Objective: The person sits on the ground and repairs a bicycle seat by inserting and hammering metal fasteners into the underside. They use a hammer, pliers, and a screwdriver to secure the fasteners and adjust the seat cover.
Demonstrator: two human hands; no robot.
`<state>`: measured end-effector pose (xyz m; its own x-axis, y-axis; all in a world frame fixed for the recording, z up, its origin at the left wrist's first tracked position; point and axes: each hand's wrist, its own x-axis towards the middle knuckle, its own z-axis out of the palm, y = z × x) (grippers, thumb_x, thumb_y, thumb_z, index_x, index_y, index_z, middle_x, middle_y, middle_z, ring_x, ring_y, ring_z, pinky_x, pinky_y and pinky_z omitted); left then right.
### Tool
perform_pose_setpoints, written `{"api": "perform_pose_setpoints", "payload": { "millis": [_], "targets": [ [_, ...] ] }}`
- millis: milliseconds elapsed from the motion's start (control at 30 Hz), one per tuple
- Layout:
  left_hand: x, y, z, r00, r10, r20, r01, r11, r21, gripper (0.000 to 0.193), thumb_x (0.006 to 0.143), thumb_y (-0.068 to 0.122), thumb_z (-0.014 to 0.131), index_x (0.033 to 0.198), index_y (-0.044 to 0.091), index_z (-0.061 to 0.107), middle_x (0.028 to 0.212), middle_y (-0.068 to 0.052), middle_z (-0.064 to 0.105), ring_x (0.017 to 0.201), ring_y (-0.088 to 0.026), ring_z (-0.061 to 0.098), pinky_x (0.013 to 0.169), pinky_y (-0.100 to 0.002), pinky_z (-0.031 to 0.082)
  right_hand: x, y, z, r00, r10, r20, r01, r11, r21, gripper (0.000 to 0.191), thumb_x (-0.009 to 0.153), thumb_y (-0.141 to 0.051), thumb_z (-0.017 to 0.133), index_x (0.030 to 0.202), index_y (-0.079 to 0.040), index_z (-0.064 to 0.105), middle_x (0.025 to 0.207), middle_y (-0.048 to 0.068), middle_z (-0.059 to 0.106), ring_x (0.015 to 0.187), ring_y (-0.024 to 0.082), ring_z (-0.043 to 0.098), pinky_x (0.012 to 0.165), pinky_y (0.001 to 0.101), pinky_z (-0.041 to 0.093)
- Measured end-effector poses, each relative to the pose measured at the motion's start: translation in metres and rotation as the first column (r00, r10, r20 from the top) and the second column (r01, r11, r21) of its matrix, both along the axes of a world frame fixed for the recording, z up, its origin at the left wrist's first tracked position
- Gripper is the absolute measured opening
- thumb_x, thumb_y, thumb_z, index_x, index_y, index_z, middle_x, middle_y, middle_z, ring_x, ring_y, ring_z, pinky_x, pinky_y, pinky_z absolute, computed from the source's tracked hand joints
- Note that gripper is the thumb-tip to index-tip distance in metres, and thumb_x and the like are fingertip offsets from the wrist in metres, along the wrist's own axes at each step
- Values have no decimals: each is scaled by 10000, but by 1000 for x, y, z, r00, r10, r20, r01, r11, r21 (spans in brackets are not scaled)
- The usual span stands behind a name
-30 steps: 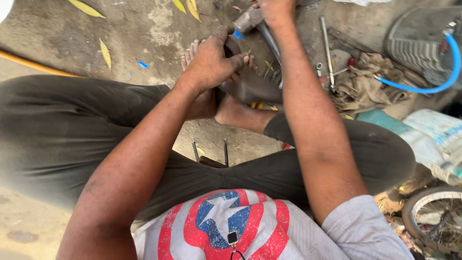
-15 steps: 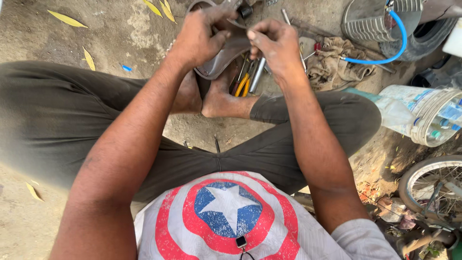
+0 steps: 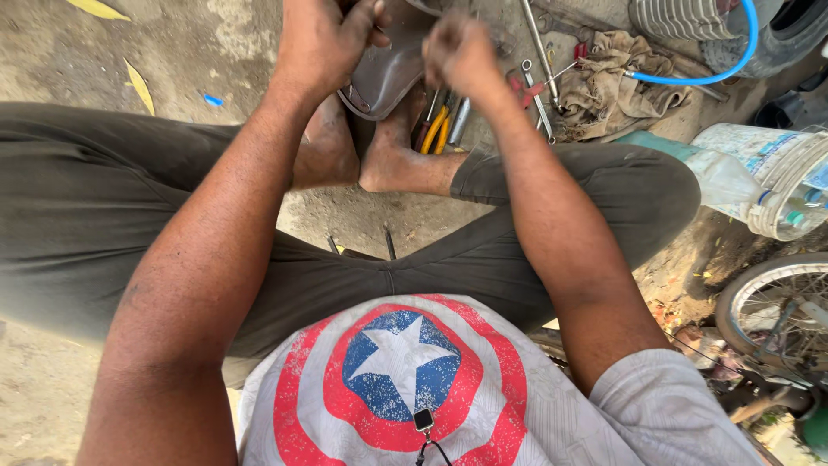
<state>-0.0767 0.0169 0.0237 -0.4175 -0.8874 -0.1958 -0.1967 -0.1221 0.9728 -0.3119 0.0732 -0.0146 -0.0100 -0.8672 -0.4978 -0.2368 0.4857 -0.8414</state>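
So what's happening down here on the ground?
A person sits cross-legged on bare dirt, working on a brown saddle-shaped seat held up over the feet. The left hand grips its side while the right hand, blurred, works at its edge. Yellow-handled pliers and metal rods lie just beyond the feet, with a dirty rag, a blue hose, a white bucket and a bicycle wheel off to the right.

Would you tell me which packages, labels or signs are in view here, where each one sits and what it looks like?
White plastic bucket: right edge, on the ground beside the person's knee; round, with a blue and white printed label on its side.
No signs or screens are in view.
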Motion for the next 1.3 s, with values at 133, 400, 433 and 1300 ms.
{"api": "perform_pose_setpoints", "payload": {
  "millis": [133, 400, 433, 1300],
  "targets": [
    [-5, -5, -2, 969, 22, -245, 8, 993, 120, 155, 1079, 34, 567, 1199, 2, 659, 1032, -106, 782, 853, -145, 797, 720, -264, 675, -16, 32, -31, 561, 432, -706, -392, 890, 233, 453, 789, -340, 877, 1010, 33, 748, 966, 257, 721, 885, 424, 699, 764, 509, 571],
    [-8, -5, 10, 917, 60, -394, 49, 964, 260, 145, 1102, 86, 556, 1216, 16, 610, 1008, -120, 782, 845, -162, 800, 707, -278, 672, 3, 39, -27, 654, 536, -534, -3, 708, 706, 541, 842, -441, 815, 1141, 3, 737, 1158, 207, 742, 1041, 323, 750, 906, 419, 595],
    [-7, -5, 10, 910, 71, -408, 55, 956, 288, 144, 1095, 91, 564, 1212, 21, 610, 1006, -119, 782, 840, -163, 796, 707, -277, 666, 10, 37, -29, 647, 500, -576, 42, 731, 681, 510, 822, -410, 818, 1139, -18, 741, 1177, 198, 730, 1074, 324, 726, 920, 426, 581],
    [1, 1, 54, 966, 14, -258, -50, 990, -133, 145, 1004, 106, 753, 977, -2, 660, 828, -36, 685, 737, -60, 674, 631, -245, 607, -2, 44, 168, 903, -186, 387, 195, 981, 16, 216, 968, -167, 695, 1106, -16, 623, 913, 116, 703, 807, 238, 726, 779, 411, 620]
  ]
}}
